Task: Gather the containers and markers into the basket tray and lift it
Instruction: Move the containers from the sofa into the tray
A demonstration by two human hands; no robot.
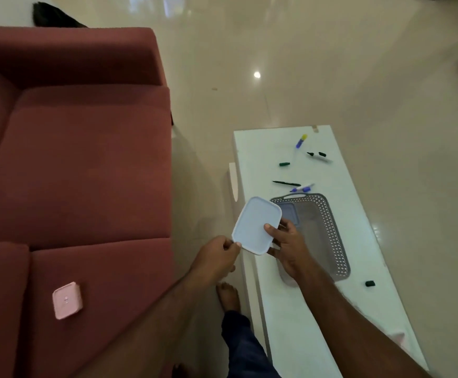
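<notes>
A pale blue container lid [253, 223] is held tilted over the near-left corner of the grey perforated basket tray [331, 236] on the low white table [317, 323]. My left hand [217, 259] pinches the lid's near-left corner. My right hand [288, 246] grips its right edge, thumb on top. A blue container [290, 214] lies inside the basket at its far end. Several markers [301, 188] and loose caps lie on the table beyond the basket. A pink container [67, 300] sits on the sofa at lower left.
A dark red sofa [72, 159] fills the left side. A dark cap [370, 283] lies on the table right of the basket. My bare foot [228, 294] stands on the glossy tiled floor between sofa and table.
</notes>
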